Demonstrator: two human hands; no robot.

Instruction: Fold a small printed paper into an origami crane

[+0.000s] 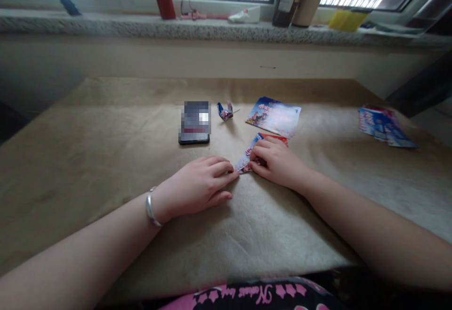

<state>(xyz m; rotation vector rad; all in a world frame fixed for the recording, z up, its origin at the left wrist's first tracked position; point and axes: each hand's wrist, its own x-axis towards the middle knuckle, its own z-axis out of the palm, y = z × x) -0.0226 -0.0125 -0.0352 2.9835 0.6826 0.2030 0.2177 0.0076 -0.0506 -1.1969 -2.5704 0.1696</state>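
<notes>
Folded printed paper (pixel 249 153) on the bench (pixel 106 159): open left hand (pixel 197 185) touches its corner, open right hand (pixel 277 161) presses it with bent fingers.

phone (pixel 194 126) left of paper crane (pixel 225 111) | sheet (pixel 273 116) right of crane | all on table (pixel 88 159)

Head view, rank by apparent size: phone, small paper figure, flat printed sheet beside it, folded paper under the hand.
1. printed sheet
2. phone
3. paper figure
Unranked: folded paper, mostly hidden under the right hand. All lie at a similar distance from the camera.
</notes>
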